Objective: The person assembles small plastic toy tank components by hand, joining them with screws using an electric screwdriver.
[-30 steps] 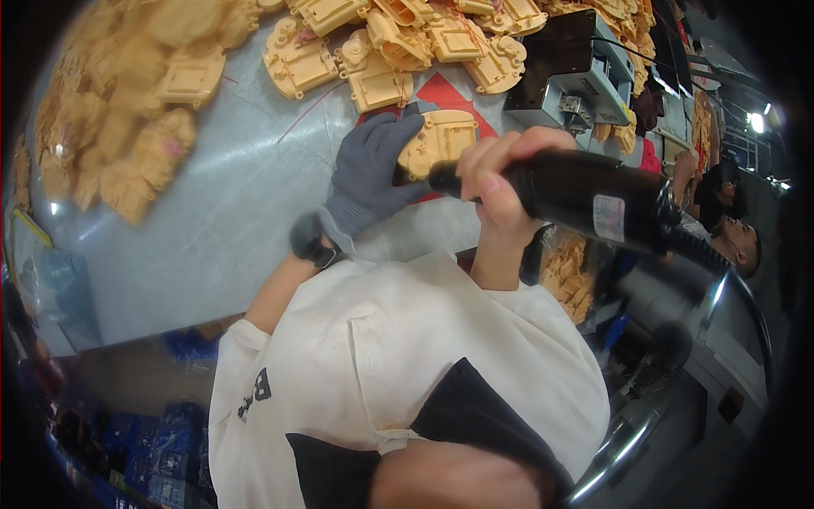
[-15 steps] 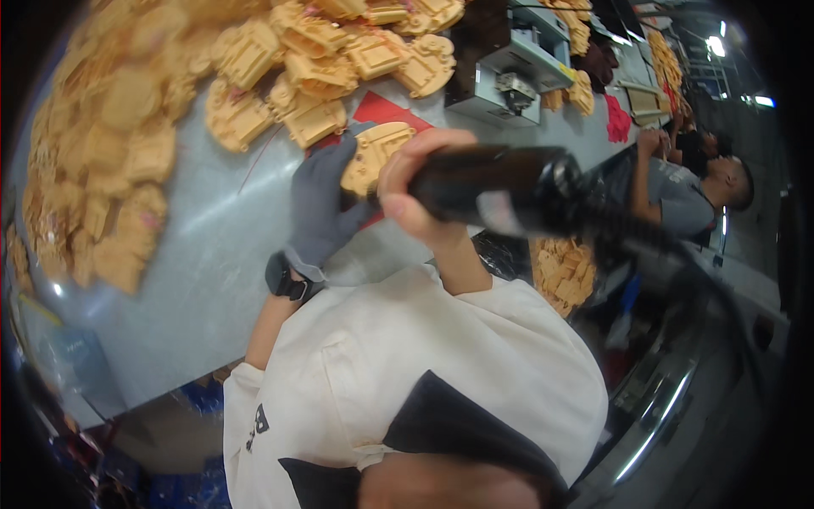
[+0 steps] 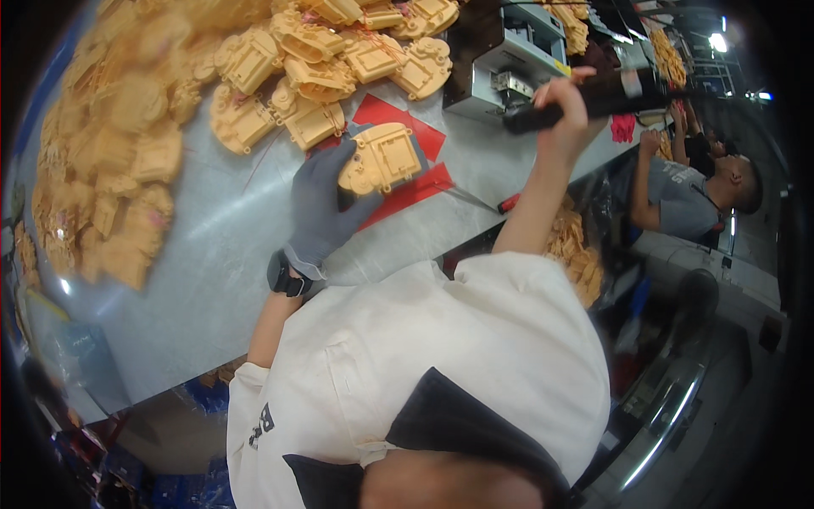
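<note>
My left hand, in a grey glove, grips a yellow plastic housing by its left side. The housing has a rectangular recess facing up and sits over red sheet pieces on the metal table. Up to the right, my bare right hand is wrapped round a black corded power screwdriver. The tool lies nearly level and well apart from the housing; its tip is hard to make out.
A large heap of yellow housings covers the table's left and far side. A grey metal box device stands at the far right. A thin tool with a red handle lies near the edge. A co-worker sits at right.
My right hand has carried the power screwdriver away from the housing, up and to the right. My left hand still holds the housing in nearly the same place, now more fully visible.
</note>
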{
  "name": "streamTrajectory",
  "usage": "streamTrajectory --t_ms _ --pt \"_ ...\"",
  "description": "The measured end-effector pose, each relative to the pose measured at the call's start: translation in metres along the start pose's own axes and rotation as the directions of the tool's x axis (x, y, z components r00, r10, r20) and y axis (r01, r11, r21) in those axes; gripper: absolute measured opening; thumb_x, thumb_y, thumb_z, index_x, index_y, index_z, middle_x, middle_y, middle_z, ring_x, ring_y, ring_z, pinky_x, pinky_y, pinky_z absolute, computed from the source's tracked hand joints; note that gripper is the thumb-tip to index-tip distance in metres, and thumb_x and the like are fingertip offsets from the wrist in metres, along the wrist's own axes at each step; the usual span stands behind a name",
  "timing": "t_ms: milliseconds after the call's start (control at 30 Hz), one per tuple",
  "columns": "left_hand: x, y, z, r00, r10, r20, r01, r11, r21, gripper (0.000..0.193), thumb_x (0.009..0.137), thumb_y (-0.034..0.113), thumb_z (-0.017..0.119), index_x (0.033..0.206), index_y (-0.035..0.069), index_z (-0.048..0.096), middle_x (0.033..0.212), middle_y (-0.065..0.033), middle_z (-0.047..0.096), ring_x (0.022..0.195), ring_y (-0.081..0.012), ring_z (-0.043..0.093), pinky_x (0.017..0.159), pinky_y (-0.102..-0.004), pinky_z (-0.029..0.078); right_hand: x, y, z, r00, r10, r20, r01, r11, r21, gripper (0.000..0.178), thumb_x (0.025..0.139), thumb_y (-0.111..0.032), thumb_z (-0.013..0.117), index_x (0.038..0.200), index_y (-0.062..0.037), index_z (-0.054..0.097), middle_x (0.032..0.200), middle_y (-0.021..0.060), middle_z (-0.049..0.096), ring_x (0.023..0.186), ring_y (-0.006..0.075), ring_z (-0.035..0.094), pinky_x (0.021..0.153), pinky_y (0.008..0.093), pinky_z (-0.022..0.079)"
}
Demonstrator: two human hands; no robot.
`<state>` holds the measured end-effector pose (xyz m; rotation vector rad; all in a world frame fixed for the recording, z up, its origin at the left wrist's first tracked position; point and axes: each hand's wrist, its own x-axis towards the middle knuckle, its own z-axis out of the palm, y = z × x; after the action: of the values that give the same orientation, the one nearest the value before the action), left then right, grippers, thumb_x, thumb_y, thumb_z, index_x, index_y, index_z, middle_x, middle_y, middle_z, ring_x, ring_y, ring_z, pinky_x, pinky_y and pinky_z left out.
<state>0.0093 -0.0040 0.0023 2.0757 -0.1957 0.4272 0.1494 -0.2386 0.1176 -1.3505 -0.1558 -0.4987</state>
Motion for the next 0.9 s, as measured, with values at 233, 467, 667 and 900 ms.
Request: streamTrajectory --t_ms 233,467,667,900 --pt "0.002 0.006 -0.005 0.991 -0.132 0.007 0.132 0.991 -0.009 0.072 0.065 0.029 0.074 0.125 0.002 0.045 0.108 -0.0159 0.058 0.095 -0.0335 0.055 0.084 -0.0404 0.043 -0.072 -0.033 0.048 0.937 -0.271 0.222 0.254 0.962 0.105 0.046 0.070 0.000 0.052 0.115 0.0014 0.038 0.058 0.0073 0.045 0.047 0.0190 0.046 0.055 0.0379 0.044" --pt "0.003 0.008 -0.007 0.987 -0.142 0.076 0.144 0.989 -0.020 0.073 0.064 0.029 0.075 0.126 0.003 0.045 0.108 -0.0155 0.059 0.096 -0.0324 0.055 0.084 -0.0398 0.043 0.021 0.008 0.003 0.951 -0.301 -0.079 0.285 0.944 -0.164 0.030 0.067 0.010 0.054 0.096 0.0063 0.046 0.059 0.0111 0.053 0.045 0.0174 0.050 0.050 0.0301 0.046" --pt "0.000 0.003 -0.008 0.990 -0.131 0.052 0.132 0.991 -0.018 0.071 0.064 0.028 0.075 0.124 0.003 0.047 0.107 -0.0156 0.059 0.095 -0.0325 0.056 0.083 -0.0398 0.044 -0.010 0.035 -0.001 1.000 -0.013 -0.021 0.009 0.983 -0.183 0.026 0.063 0.009 0.055 0.087 0.0008 0.048 0.061 0.0079 0.049 0.044 0.0173 0.049 0.046 0.0286 0.043" --pt "0.004 0.005 -0.004 0.992 -0.115 0.049 0.116 0.993 -0.014 0.072 0.064 0.029 0.075 0.124 0.002 0.046 0.109 -0.0148 0.059 0.096 -0.0325 0.055 0.083 -0.0404 0.044 -0.048 -0.003 0.015 0.993 -0.093 -0.071 0.097 0.993 0.063 0.037 0.066 0.008 0.053 0.101 0.0037 0.042 0.060 0.0099 0.050 0.045 0.0180 0.048 0.055 0.0315 0.046"
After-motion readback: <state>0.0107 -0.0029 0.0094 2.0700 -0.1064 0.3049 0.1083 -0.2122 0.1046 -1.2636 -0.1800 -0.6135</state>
